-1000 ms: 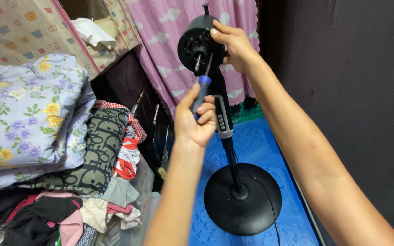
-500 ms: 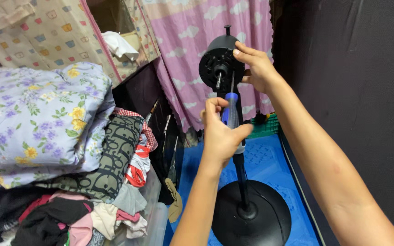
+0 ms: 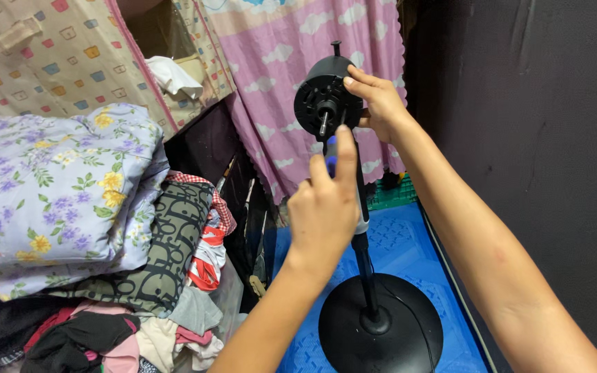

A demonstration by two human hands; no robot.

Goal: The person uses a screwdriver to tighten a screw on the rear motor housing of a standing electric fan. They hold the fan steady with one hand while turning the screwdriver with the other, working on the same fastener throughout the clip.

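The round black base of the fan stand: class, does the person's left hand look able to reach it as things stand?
Probably yes: the left hand grips a blue-handled tool beside the pole, and the base lies uncovered directly below.

A fan stand (image 3: 371, 276) rises from a floor mat (image 3: 409, 242), with folded clothes (image 3: 70, 207) piled to its left, a curtain (image 3: 278, 83) behind and a wall (image 3: 533, 138) to its right.
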